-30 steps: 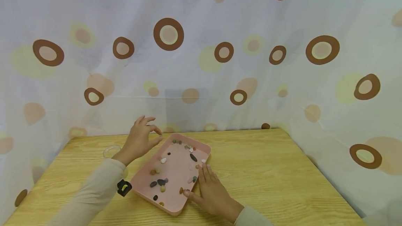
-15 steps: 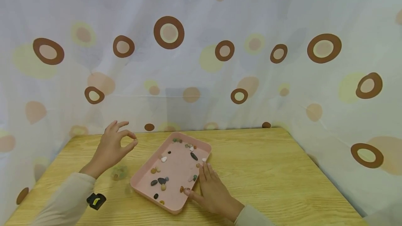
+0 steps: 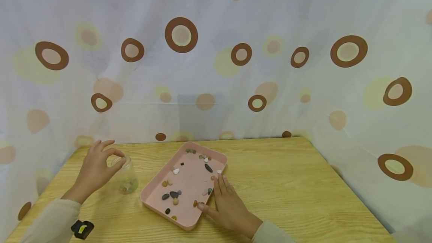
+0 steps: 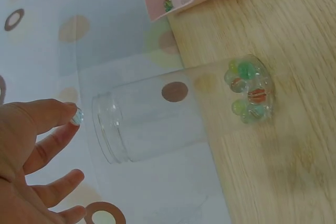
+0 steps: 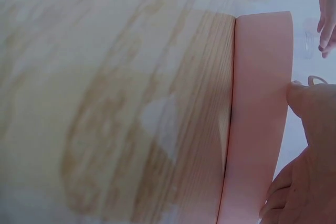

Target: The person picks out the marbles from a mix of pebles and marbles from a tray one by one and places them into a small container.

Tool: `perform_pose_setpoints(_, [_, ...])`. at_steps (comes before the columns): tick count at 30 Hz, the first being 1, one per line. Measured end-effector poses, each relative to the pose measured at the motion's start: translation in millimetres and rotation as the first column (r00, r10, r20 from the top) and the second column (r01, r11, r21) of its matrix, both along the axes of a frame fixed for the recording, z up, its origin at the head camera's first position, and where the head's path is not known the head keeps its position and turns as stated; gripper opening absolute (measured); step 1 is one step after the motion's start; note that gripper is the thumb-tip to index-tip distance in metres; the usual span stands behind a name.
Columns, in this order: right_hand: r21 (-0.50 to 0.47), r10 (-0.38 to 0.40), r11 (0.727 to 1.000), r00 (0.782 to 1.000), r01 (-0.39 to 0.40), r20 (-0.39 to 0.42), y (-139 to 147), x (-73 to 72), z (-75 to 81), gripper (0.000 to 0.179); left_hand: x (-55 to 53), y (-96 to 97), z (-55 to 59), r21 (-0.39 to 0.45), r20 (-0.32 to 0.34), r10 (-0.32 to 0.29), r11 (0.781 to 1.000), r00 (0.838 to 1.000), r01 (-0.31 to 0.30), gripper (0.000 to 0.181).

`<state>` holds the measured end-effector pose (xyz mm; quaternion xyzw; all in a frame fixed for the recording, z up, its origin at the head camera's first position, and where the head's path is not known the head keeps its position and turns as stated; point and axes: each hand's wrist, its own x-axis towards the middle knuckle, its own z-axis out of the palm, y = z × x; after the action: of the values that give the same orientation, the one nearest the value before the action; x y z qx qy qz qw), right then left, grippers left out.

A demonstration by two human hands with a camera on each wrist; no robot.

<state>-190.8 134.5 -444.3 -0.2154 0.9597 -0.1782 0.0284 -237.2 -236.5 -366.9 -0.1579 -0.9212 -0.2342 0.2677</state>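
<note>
My left hand (image 3: 95,168) pinches a small clear glass marble (image 4: 78,117) between thumb and forefinger, the other fingers spread. It is held just outside the mouth of a clear jar (image 4: 152,116), whose bottom holds several green, yellow and orange-streaked marbles (image 4: 247,70). The jar stands upright on the table, left of a pink tray (image 3: 190,177). My right hand (image 3: 231,209) rests along the tray's right rim with fingers extended, its thumb over the edge near an orange stone (image 3: 195,203).
Across the tray lie several loose pebbles: dark ones such as a long black stone (image 3: 208,168), white ones such as a white stone (image 3: 176,171), plus tan and green ones. The wooden table (image 3: 287,186) ends at a patterned curtain (image 3: 216,70) behind and at both sides.
My left hand has moved left from the tray's far left edge to the jar's mouth, its pinch kept. My right hand has stayed on the tray's rim.
</note>
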Motion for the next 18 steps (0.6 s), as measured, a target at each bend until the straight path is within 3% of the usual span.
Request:
perform_pose_setpoints(10, [0.001, 0.003, 1.0, 1.0, -0.003, -0.01, 0, -0.4, -0.7, 0.092, 0.1, -8.1, -7.8, -0.014, 0.045, 0.04, 0.999, 0.998, -0.039, 0.008])
perform_pose_setpoints(18, [-0.005, -0.001, 1.0, 1.0, 0.001, -0.003, 0, 0.7, 0.1, 0.092, 0.5, -8.8, -12.5, -0.015, 0.035, 0.037, 0.999, 0.999, -0.036, 0.01])
